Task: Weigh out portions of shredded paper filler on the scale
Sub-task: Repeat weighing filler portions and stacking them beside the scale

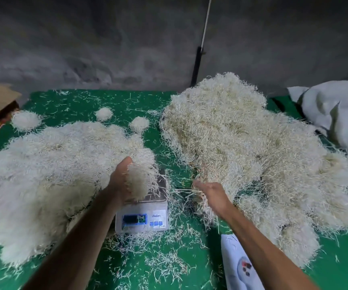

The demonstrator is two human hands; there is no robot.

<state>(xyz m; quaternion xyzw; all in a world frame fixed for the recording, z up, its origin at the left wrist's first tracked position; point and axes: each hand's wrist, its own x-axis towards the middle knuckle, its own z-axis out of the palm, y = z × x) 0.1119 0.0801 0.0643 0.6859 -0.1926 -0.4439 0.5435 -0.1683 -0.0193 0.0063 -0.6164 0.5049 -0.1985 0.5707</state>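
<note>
Head view: left hand [125, 181] grips a clump of shredded paper [140, 176] over the scale [142, 214], fingers curled round it. Right hand [210, 195] pinches strands at the near edge of the big pile [242, 147] on the right. Paper likely very light, springy, tangles and sheds; best taken in loose handfuls, not squeezed. Looks off-white, thin crinkly strips. Weighed heap [43, 164] sits left on the green surface [168, 258]; display unreadable.
</note>
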